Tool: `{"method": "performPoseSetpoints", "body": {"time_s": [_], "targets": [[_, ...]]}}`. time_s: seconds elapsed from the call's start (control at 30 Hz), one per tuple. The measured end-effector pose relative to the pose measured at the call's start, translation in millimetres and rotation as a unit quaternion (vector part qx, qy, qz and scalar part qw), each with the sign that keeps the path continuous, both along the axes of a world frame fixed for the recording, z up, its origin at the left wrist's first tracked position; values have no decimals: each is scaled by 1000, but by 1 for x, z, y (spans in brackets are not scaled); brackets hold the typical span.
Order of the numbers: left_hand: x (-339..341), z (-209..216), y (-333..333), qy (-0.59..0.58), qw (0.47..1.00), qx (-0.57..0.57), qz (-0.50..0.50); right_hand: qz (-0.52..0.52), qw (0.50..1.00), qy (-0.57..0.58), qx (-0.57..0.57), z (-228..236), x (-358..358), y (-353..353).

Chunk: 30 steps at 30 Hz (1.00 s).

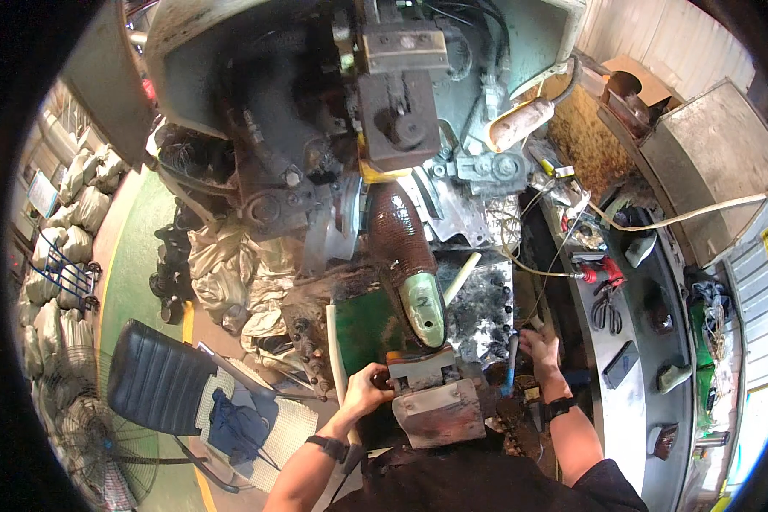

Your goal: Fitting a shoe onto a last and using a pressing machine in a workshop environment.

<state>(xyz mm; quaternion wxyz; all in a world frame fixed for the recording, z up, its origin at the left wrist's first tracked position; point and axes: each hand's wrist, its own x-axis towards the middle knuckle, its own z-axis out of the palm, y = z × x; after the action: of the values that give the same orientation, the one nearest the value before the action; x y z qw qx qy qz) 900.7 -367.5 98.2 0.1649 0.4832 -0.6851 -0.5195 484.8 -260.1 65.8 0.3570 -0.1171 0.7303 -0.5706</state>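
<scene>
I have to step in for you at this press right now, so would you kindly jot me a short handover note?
Left hand: gripping the left side of the metal die block at the front of the press bed.
Right hand: closed on a blue-handled tool, just right of the block.
A flat rusty metal plate sits in front of the block; the green-tipped ribbed arm hangs just above it.
Done: block and plate are in position under the arm.
Left: I cannot tell whether anything is fastened; check that first.
</scene>
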Motion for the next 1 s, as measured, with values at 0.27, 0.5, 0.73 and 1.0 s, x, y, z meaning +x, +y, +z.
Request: {"method": "performPoseSetpoints", "body": {"time_s": [0.27, 0.5, 0.73, 1.0], "targets": [[147, 155, 5, 450, 834, 17, 320, 226, 906, 219, -282, 191, 132, -10], [68, 238, -10, 591, 752, 14, 291, 513, 528, 531, -420, 225, 235, -8], [-8, 254, -22, 561, 786, 151, 210, 329, 709, 447, -436, 267, 225, 43], [-138, 227, 10, 498, 808, 310, 60, 173, 792, 479, -337, 261, 168, 127]]}}
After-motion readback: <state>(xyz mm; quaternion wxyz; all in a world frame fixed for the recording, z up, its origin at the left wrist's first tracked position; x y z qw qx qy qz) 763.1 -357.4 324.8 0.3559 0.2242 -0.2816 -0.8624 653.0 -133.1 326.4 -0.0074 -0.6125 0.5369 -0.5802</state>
